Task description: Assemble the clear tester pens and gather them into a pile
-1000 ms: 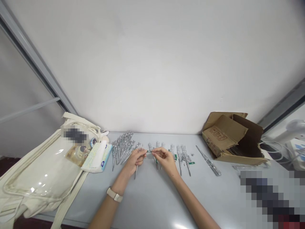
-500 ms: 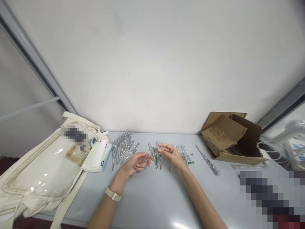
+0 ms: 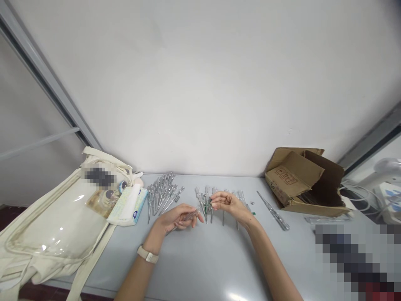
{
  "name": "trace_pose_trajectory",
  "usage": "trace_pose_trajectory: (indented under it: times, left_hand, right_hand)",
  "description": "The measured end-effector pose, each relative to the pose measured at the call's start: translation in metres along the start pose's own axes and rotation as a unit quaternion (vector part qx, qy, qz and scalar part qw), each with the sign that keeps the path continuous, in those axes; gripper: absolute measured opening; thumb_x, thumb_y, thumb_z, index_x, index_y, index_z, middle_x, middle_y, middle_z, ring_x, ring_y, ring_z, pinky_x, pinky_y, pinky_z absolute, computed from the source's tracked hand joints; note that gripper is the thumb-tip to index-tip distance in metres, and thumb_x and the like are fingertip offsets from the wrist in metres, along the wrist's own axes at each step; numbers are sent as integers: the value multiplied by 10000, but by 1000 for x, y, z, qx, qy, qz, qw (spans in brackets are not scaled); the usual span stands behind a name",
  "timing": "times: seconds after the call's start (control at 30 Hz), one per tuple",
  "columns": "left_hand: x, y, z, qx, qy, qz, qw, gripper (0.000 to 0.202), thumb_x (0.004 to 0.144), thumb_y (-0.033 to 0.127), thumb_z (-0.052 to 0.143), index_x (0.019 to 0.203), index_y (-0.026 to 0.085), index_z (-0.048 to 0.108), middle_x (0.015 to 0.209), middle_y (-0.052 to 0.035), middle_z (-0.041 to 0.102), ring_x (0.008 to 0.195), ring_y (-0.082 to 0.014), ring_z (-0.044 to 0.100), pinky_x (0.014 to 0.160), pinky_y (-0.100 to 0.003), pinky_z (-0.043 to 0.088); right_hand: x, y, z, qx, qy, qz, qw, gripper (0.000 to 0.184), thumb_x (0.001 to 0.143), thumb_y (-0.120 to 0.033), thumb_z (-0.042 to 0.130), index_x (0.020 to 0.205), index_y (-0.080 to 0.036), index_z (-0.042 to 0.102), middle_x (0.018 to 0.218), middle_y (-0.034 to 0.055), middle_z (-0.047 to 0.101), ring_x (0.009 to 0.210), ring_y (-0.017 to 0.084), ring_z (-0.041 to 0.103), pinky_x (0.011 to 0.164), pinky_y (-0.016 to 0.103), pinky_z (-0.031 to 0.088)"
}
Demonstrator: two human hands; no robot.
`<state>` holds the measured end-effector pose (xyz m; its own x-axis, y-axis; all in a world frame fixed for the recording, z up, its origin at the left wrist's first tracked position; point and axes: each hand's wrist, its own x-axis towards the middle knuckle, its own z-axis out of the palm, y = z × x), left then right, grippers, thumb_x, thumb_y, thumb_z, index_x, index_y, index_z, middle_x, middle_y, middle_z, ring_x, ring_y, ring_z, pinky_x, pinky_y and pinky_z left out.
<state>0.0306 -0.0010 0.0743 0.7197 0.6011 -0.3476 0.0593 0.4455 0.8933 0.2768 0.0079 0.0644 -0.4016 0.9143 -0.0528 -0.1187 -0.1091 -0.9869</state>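
**Clear-handled tester held in left hand, right hand at the middle group**

The left hand [image 3: 174, 220], a beige watch strap [image 3: 148, 256] on its wrist, is curled shut around a clear-handled tester screwdriver [image 3: 190, 216]. The tester lies across the fingers, low over the table, and its far end is hard to make out. The grip appears to be a light finger hold rather than a full fist.

The right hand [image 3: 229, 203] is half-curled, with its fingertips [image 3: 213, 202] at the middle group of testers [image 3: 204, 204]. Whether they pinch anything there cannot be told from this view.

The two hands are apart, with the held tester close beside that group. A larger fanned group of testers [image 3: 163, 196] lies to the left, near a packet of wet wipes [image 3: 128, 205]. A lone tester [image 3: 273, 216] lies to the right, near an open cardboard box [image 3: 293, 180]. All of this rests on a grey table [image 3: 203, 267]. The gaps between groups suggest the testers were laid out deliberately to keep them separate.
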Motion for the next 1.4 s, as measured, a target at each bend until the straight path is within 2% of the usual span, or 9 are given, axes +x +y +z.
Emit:
trace_pose_trajectory:
  times: [0.4,0.7,0.87,1.13,1.4]
  left_hand:
    - [0,0,3,49,-7,-26,998,403,849,448,549,908,92,731,655,-48,588,399,-29,196,378,-234,49]
    - [7,-7,-2,59,-15,-54,997,429,833,504,578,896,105,725,671,-50,600,402,-32,207,362,-214,67]
    - [8,-9,-4,49,-20,-41,998,423,827,500,601,889,102,728,666,-58,613,396,-31,215,356,-210,70]
    - [7,-8,-3,43,-27,-36,998,417,851,466,567,947,94,727,667,-48,597,389,-25,231,354,-208,83]
    - [6,-7,-3,33,-28,-21,999,391,859,430,561,943,85,726,674,-43,597,384,-17,236,349,-209,92]
  right_hand:
    - [2,9,1,-27,-45,5,999,284,706,-376,773,909,-193,696,772,9,693,743,157,652,809,337,509]
    - [7,16,13,-31,-57,6,998,308,646,-361,804,873,-182,698,755,16,702,733,167,664,765,331,517]
    - [9,19,18,-36,-66,-3,997,269,664,-346,790,859,-183,701,713,-1,689,699,152,646,726,303,499]
    - [10,20,18,-20,-80,1,997,286,650,-331,811,873,-195,694,755,-13,687,720,135,631,743,285,480]
    - [10,20,21,-42,-62,4,997,277,641,-403,808,740,-181,675,666,-21,647,646,128,579,667,269,442]
